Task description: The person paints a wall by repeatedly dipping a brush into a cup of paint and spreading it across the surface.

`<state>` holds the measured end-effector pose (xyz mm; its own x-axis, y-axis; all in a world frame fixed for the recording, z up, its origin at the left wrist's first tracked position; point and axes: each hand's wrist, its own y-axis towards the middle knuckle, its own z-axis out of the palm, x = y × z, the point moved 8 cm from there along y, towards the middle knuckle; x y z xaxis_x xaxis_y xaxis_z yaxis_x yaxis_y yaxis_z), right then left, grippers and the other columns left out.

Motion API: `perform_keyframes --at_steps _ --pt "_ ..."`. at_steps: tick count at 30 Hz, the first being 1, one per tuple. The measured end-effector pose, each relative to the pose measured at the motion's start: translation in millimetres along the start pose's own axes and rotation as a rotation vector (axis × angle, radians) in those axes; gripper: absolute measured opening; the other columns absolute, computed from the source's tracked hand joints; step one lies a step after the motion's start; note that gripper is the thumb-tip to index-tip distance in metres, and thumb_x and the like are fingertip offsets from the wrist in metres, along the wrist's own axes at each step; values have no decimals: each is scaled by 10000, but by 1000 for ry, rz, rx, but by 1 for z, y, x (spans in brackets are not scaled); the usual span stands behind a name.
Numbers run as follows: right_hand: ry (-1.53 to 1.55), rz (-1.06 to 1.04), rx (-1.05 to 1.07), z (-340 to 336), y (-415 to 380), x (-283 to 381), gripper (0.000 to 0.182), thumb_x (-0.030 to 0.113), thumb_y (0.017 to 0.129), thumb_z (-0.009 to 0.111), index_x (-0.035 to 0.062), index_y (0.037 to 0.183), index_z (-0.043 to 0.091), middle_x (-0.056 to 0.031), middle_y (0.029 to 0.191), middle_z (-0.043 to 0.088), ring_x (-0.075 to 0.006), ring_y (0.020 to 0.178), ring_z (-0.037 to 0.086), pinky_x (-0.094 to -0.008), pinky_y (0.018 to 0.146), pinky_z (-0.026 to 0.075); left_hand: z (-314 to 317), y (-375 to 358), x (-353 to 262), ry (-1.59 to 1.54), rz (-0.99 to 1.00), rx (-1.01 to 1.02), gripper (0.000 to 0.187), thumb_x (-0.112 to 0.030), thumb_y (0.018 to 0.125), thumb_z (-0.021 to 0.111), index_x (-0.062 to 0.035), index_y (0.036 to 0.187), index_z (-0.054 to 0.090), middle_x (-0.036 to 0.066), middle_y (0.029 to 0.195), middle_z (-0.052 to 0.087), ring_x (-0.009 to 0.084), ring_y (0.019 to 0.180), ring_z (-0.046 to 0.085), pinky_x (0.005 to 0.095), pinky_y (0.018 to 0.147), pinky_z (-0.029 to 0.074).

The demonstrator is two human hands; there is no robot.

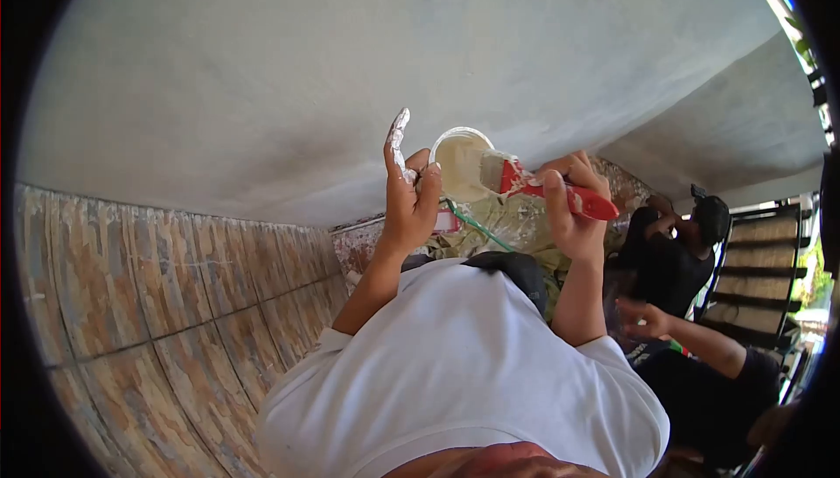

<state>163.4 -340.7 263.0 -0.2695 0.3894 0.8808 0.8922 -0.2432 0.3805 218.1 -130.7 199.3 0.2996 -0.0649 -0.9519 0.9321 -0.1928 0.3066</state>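
My left hand (411, 194) grips the left side of a white plastic tub (458, 134), thumb near its rim. One finger of that hand sticks straight up, coated in white paint. Pale, creamy paint (457, 167) shows inside the tub. My right hand (573, 202) is closed around the red handle of a paintbrush (597, 204). The brush's bristle end meets the tub's right side, smeared with white; its tip is hard to make out against the paint.
A grey plastered wall (367, 49) rises ahead. Stone-patterned tiles (166, 277) cover the left side. A green strip (477, 226) shows beneath the tub, above a spattered sheet (516, 223). Two people in dark clothes (674, 259) are close on my right, by a slatted rack (754, 259).
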Motion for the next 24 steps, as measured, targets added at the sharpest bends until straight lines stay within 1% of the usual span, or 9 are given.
perform_keyframes --at_steps 2,5,7,11,14,16,18,23,24 --pt "-139 -225 128 22 2 23 85 126 793 612 55 747 611 -57 684 625 -211 574 514 -301 673 400 4 1 2 -18 -33 83 639 -39 917 443 -87 1442 80 -5 771 493 20 566 338 170 488 298" --pt "-162 -140 116 42 -1 18 68 138 771 621 73 750 618 -42 678 623 -230 571 501 -287 698 392 5 2 5 -104 -81 113 642 -59 919 450 -91 1444 82 26 840 560 20 573 370 164 495 305" --pt "-92 -123 161 54 -7 15 125 130 794 602 29 721 613 -62 692 623 -211 679 494 -320 638 413 -1 2 8 -114 -47 101 645 -72 915 458 -96 1444 89 52 897 597 18 577 391 161 487 312" --pt "-26 37 0 38 -17 1 172 218 833 597 61 772 634 -59 633 607 -204 618 460 -313 638 414 -10 1 17 -66 -162 79 653 -55 890 461 -103 1442 116 70 948 610 16 583 397 162 469 318" --pt "-47 133 -50 34 -27 -6 167 217 831 602 63 776 641 -52 633 607 -197 598 454 -309 643 411 -15 2 23 -65 -176 106 648 -45 884 453 -103 1440 127 79 975 607 13 584 399 156 471 320" --pt "-40 161 -62 43 -32 -10 140 154 801 623 26 744 621 -59 677 619 -194 620 457 -310 627 379 -17 0 28 -48 -201 131 638 -49 890 455 -92 1436 128 77 995 602 10 588 403 153 471 324" --pt "-153 -17 -61 61 -31 6 111 151 781 642 47 754 614 -48 666 612 -196 598 444 -303 630 375 -19 -2 29 -61 -167 199 633 -55 900 459 -78 1434 121 68 983 609 7 590 402 153 470 324" --pt "-270 -34 31 87 -23 14 110 139 718 685 98 769 597 -13 645 598 -181 590 524 -291 658 377 -34 -12 37 0 -190 272 529 -44 906 470 -40 1388 253 18 858 570 7 570 396 156 473 310" --pt "-308 -128 40 96 -21 21 147 141 692 702 108 779 588 -4 627 582 -170 588 543 -292 660 375 -41 -15 40 -1 -208 287 529 -44 906 470 -40 1388 253 18 858 570 7 570 396 156 473 310"
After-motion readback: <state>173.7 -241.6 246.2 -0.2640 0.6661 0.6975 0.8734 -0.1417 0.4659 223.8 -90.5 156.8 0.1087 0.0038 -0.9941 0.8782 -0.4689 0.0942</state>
